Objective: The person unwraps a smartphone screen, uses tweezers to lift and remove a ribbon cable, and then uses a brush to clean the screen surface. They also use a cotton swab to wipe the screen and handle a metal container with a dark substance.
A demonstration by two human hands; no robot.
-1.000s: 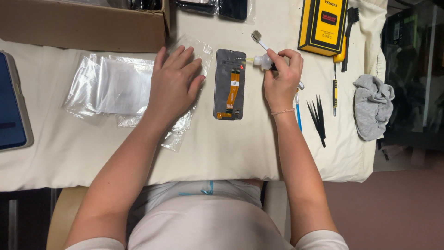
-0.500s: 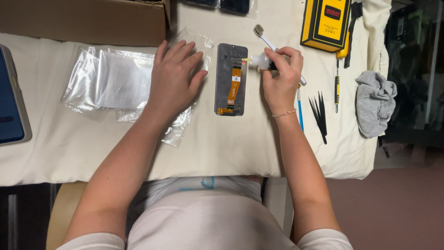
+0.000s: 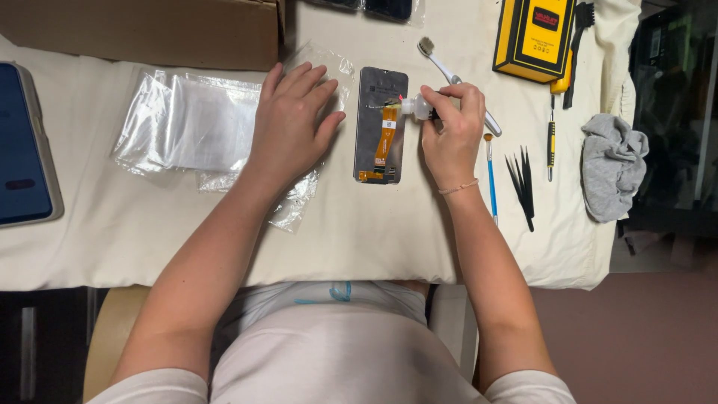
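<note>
Cream cloth covers the worktop; reddish floor at right. Left hand: flat, fingers spread on clear plastic bags. Right hand: clamped on small glue bottle, nozzle over phone screen assembly lying centre. Grey rag at right edge.

We see a small phone repair workbench. Right of our hands lie black prying tools, a screwdriver and a yellow tool case.
</note>
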